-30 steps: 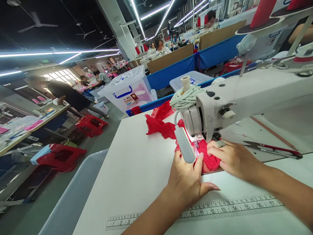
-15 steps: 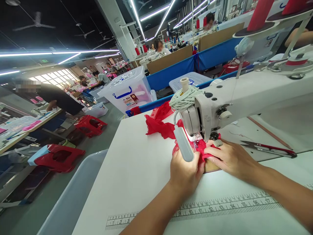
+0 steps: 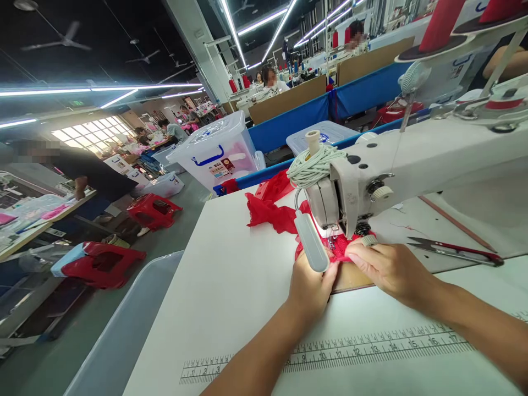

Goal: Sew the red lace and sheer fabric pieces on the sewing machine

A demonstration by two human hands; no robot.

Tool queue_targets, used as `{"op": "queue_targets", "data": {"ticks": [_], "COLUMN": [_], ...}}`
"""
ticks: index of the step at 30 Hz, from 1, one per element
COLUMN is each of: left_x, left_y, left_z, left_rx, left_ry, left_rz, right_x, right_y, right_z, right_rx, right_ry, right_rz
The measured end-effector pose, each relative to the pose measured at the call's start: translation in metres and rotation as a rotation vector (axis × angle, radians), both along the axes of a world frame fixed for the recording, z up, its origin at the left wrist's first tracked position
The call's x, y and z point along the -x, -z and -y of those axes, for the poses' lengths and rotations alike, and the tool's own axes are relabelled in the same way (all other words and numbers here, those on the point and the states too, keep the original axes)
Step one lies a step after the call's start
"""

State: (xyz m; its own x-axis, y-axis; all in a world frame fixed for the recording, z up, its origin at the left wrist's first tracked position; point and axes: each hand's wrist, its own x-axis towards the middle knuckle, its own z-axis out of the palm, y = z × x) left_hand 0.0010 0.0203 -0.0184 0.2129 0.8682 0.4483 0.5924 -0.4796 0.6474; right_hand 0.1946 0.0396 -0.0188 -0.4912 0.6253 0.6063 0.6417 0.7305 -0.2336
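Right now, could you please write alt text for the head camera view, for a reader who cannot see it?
Two bare hands, the left hand and the right hand, press red lace fabric flat under the needle of a white sewing machine on a white table with a printed ruler. Red-handled thread snips lie to the right; co-workers sit at benches behind.

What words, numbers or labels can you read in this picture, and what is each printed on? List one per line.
"9 30 11 12 13 14 15 16 17": the printed ruler along the front of the sewing table; the figures left of the left hand's arm are too small.
Sticker on the clear storage box: blurred, unreadable.
Nothing else is legible.
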Motion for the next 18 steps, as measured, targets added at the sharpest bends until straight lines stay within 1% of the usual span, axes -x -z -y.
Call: {"op": "queue_targets", "data": {"ticks": [3,7,9,11,13,16,18], "left_x": [0.002,0.003,0.002,0.0,-0.001,-0.002,-0.002], "left_y": [-0.003,-0.004,-0.003,-0.001,0.001,0.0,-0.004], "left_z": [0.002,0.005,0.005,0.005,0.005,0.008,0.012], "left_rx": [-0.067,-0.203,-0.26,-0.298,-0.336,-0.396,-0.399], "left_ry": [0.038,0.076,0.06,0.047,0.052,0.071,0.096], "left_rz": [-0.07,-0.258,-0.352,-0.426,-0.482,-0.543,-0.575], "right_x": [0.001,0.001,0.001,0.001,0.0,-0.001,-0.002], "right_y": [0.0,0.001,0.002,0.003,0.003,0.002,0.002], "right_z": [0.001,0.002,0.002,0.002,0.003,0.003,0.003], "right_rx": [-0.046,-0.166,-0.198,-0.206,-0.199,-0.173,-0.147], "right_ry": [-0.015,-0.02,0.007,0.042,0.044,-0.04,-0.075], "right_rz": [-0.036,0.101,0.151,0.166,0.159,0.154,0.153]}}
